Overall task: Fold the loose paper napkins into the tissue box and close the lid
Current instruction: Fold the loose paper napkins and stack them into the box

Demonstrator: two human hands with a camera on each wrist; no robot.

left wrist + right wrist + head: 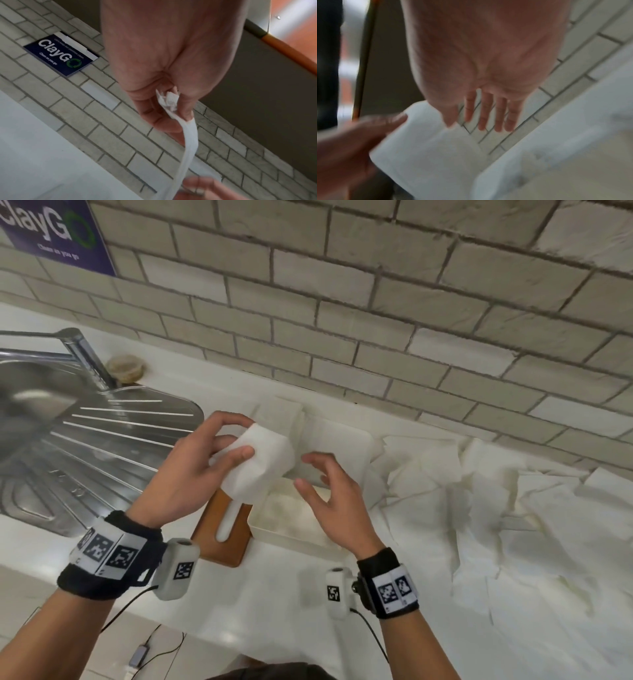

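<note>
My left hand (219, 450) holds a folded white napkin (260, 470) above the counter, thumb on its front and fingers curled behind it. In the left wrist view the napkin (185, 135) is pinched between thumb and fingers and hangs down. My right hand (325, 477) hovers just right of the napkin with fingers spread and holds nothing; the right wrist view shows its fingers (489, 112) straight beside the napkin (426, 148). Below both hands sits the white tissue box (284, 529), open at the top. Its wooden lid (222, 529) with a slot lies to the box's left.
Several loose white napkins (513, 508) are strewn over the white counter (267, 604) to the right, and more lie behind the box (284, 409). A steel sink and drainboard (85, 433) with a tap fill the left. A tiled wall (376, 320) stands close behind.
</note>
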